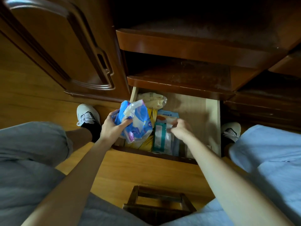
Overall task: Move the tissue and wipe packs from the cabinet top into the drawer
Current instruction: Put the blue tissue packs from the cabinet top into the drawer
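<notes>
The drawer (pixel 213 121) stands pulled out at the foot of the dark wooden cabinet (pixel 179 46), between the person's two white shoes on the wooden floor. The left hand (pixel 112 128) grips a blue and white pack (pixel 136 121), fingers and thumb curled round its near left side, holding it over the drawer's left part, above a yellow pack (pixel 150 141) that lies inside. The right hand (pixel 180 129) is blurred; its fingers seem to pinch the top of a teal-edged wipe pack (pixel 160 137) standing near the drawer's front, though the grip cannot be told for sure. Behind that pack lies a pale blue pack (pixel 167 115), and at the drawer's back left a cream pack (pixel 153 98) in clear wrap. The drawer's right part shows bare wood. A small wooden stool (pixel 159 203) sits near the person's knees.
</notes>
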Tool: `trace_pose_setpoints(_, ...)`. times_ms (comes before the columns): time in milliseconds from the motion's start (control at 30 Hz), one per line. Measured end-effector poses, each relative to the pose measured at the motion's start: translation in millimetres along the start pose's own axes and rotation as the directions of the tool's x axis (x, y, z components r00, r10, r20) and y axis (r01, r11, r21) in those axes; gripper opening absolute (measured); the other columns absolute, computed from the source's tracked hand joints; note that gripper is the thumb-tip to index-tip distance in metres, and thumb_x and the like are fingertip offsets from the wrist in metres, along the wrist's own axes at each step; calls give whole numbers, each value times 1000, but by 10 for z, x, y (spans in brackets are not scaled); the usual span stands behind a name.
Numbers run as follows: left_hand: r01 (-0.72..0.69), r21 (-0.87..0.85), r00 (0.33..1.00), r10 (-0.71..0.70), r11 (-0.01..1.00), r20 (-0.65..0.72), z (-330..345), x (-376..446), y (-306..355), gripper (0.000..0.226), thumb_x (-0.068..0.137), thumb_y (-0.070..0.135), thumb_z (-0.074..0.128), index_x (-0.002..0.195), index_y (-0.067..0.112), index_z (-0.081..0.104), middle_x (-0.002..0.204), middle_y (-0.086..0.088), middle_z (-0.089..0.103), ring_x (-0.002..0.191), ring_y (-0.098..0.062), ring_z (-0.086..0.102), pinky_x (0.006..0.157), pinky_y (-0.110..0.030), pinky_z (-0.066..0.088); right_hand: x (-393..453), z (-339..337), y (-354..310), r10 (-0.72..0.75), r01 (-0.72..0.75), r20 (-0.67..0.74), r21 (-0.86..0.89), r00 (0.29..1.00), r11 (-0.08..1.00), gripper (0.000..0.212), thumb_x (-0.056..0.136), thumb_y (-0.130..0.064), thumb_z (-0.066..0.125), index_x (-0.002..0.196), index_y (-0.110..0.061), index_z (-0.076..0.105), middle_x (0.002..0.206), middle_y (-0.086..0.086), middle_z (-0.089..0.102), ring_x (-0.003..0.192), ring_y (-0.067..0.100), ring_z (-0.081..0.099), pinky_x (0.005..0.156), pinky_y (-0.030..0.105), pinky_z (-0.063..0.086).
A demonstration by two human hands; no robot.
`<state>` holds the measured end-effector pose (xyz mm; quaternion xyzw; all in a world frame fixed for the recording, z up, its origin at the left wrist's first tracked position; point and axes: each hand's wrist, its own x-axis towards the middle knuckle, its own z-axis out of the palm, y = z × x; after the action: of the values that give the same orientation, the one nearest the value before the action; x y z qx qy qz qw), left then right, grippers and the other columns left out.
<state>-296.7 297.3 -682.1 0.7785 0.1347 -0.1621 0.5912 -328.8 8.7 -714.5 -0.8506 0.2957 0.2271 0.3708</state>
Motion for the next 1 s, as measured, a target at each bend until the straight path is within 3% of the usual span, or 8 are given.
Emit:
trace_pose_setpoints(133,1,31,1000,-1,1000,0,-2,10,-26,99,54,69,84,139,30,50,122,8,67,103,-9,72,81,-42,64,-102,-386,-226,-270,308,-174,250,947,918,17,89,-26,76,97,-30,62,96,-10,68,88,6,67,71,21,54)
trace_pose_setpoints(233,1,45,1000,0,999,-7,-3,14,-37,98,56,69,83,139,29,50,122,9,67,104,-9,71,84,-45,63,-248,-420,-172,-478,521,-362,23,800,853,18,90,-22,73,88,-33,59,90,-18,63,81,-1,62,64,7,44)
trace_pose_setpoints(300,8,38,1000,-8,999,-9,2,18,-39,100,55,68,83,140,28,51,122,8,66,104,-8,71,84,-46,63,-296,-317,8,-602,563,-138,-241,787,791,15,91,-19,70,89,-31,61,99,-15,61,77,3,61,62,12,47)
trace_pose_setpoints(400,7,60,1000,-7,998,-15,0,19,-42,100,55,69,83,141,28,50,121,9,66,104,-7,70,84,-46,63,-345,-82,343,-497,554,248,-316,832,770,19,89,-12,72,84,-30,72,117,-8,61,103,10,61,86,27,55)
trace_pose_setpoints(600,-12,87,1000,13,996,-10,-8,-4,-57,93,57,74,82,135,36,50,118,18,67,100,-2,71,82,-44,64,-273,91,298,-332,331,-2,-82,943,940,27,89,-21,67,69,-39,68,81,-24,69,87,10,71,66,18,53)
trace_pose_setpoints(667,-9,72,1000,10,997,-6,-14,0,-59,99,54,77,83,137,34,50,118,18,67,101,-3,72,81,-43,64,-251,103,182,-271,265,-105,-61,957,962,5,90,-34,67,92,-38,68,96,-18,71,96,14,69,73,27,56)
trace_pose_setpoints(767,-10,66,1000,11,998,-11,-30,-7,-73,96,52,78,83,134,39,52,116,17,68,97,-1,73,77,-39,64,-133,166,119,-34,42,-134,58,990,997,53,92,-35,72,138,-22,48,136,7,55,127,28,52,101,48,51)
trace_pose_setpoints(1000,-37,91,999,38,995,-5,-61,-28,-116,77,63,77,79,129,50,49,105,33,69,94,0,73,73,-36,65,-62,499,92,198,-187,-51,167,979,968,34,106,-27,48,129,-3,57,127,20,60,116,35,59,94,41,46)
